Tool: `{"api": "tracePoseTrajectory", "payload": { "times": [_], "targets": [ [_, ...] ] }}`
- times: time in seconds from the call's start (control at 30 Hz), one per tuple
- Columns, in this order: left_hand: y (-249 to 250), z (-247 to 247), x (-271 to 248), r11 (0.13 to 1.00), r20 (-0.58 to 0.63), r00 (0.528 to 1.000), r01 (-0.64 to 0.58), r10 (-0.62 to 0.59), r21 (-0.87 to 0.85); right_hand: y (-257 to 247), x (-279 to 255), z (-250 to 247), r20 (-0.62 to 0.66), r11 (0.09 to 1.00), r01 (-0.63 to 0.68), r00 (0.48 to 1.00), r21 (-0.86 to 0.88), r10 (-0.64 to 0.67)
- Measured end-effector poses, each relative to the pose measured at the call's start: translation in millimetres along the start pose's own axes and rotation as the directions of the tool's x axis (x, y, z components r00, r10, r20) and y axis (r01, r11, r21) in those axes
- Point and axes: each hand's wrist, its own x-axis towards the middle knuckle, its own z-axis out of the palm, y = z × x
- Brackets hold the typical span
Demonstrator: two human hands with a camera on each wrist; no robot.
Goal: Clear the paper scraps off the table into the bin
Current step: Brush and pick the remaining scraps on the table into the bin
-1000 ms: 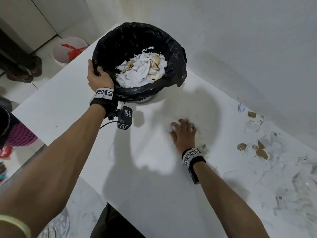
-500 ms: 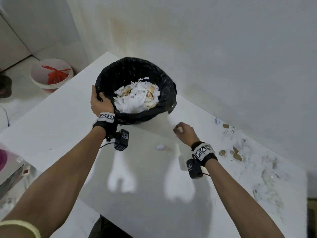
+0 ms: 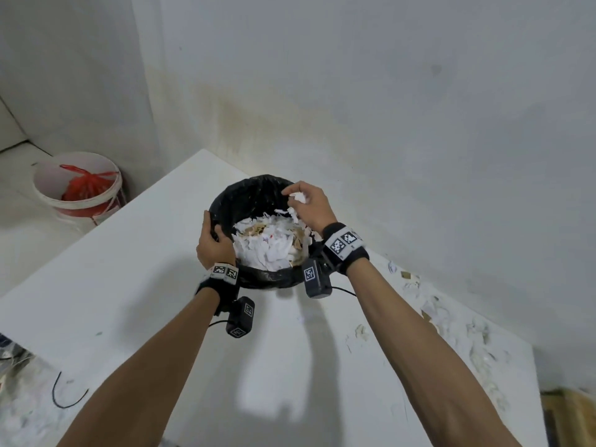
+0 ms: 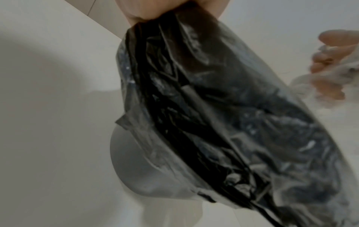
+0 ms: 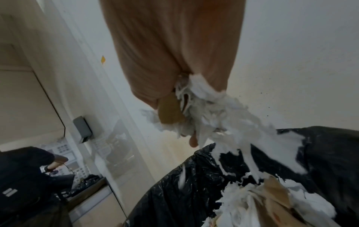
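A bin with a black liner stands on the white table, half full of white and brown paper scraps. My left hand grips the bin's near-left rim, liner bunched under the fingers. Over the bin's far-right side, my right hand holds a clump of torn white scraps. In the right wrist view the scraps spill from the curled fingers down toward the liner. More scraps lie strewn along the table's right side by the wall.
A white bucket with a red bag sits on the floor to the left. The wall runs close behind the bin. A black wire lies at lower left. A person in black stands further off in the right wrist view.
My right hand gathered scraps on the table, lifted them and moved up over the bin, where they now spill out. The left hand stayed on the rim.
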Motion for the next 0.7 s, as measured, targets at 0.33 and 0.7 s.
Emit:
{"api": "tracePoseTrajectory", "payload": {
  "times": [0.33,0.7],
  "targets": [
    [3.9,1.2,9.3,0.999,0.048,0.999,0.018,-0.021,0.047,0.2,8.5,22.3,0.165,0.971,0.026,0.986,-0.239,0.014],
    [7.9,9.7,23.2,1.0,-0.002,1.0,0.016,-0.016,0.014,94.6,-15.5,-45.2,-0.269,0.905,-0.113,0.963,-0.41,-0.002]
  ]
}}
